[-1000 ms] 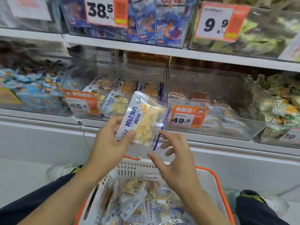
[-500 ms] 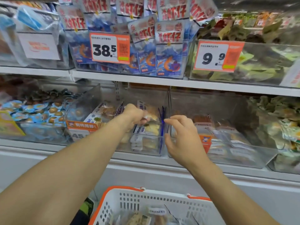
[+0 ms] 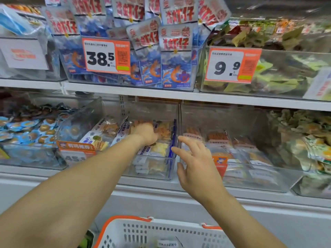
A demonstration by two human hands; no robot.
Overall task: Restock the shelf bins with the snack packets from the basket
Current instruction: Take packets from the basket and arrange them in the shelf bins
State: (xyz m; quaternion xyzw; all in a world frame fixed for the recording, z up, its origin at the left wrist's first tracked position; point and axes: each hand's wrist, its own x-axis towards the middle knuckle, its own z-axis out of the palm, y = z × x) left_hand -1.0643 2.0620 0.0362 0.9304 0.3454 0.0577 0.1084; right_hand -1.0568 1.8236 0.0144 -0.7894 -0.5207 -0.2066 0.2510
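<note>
Left hand (image 3: 146, 133) reaches into the middle clear bin (image 3: 152, 173), fingers curled on a snack packet (image 3: 163, 130) lying atop the stack, right hand (image 3: 194, 159) relaxed wide beside the bin, packets likely light, crinkly, slippery, best pinched at an edge, tags read 38.5 (image 3: 105, 57), 9.9 (image 3: 232, 65).

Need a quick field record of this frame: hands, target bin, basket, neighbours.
left hand: reaching into the middle bin, on the snack packets; grip not clear
right hand: fingers spread, at the bin's front right corner, holding nothing
middle bin: clear, lower shelf, partly filled with packets
basket: white with orange rim, below the shelf
price tag 38.5: upper shelf bin, above the middle bin
price tag 9.9: upper shelf, to the right
</note>
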